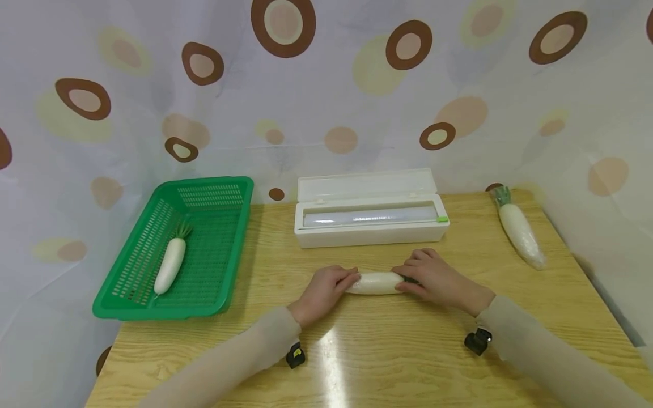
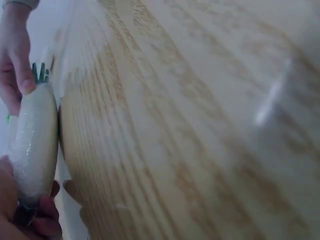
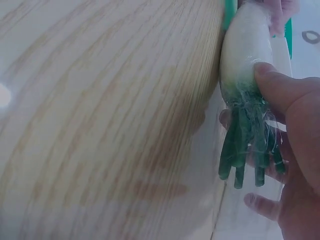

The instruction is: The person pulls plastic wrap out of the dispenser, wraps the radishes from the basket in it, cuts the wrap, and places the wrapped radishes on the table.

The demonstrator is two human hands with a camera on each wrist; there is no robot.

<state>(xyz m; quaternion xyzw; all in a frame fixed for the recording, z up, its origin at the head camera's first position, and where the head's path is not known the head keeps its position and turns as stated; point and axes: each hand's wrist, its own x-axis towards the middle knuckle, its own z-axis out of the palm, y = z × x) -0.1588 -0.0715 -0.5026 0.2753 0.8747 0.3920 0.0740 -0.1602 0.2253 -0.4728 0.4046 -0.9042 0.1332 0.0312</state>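
A white radish (image 1: 376,283) wrapped in clear film lies crosswise between the two hands, over the wooden table. My left hand (image 1: 326,290) grips its tapered end; in the left wrist view the fingers curl round that tip. At the leafy end, my right hand (image 1: 435,281) holds the radish between thumb and fingers. In the right wrist view the thumb presses near the crown, and cut green stems (image 3: 245,145) stick out under the film, with fingers behind them. Film shines on the radish body (image 2: 36,135) in the left wrist view.
A green basket (image 1: 237,249) at the left holds one radish (image 1: 170,265) with leaves. Behind the hands stands a white film box (image 1: 372,235), lid up, with a film roll (image 1: 369,216) inside. Another wrapped radish (image 1: 520,231) lies at the right, near the patterned curtain (image 1: 316,113).
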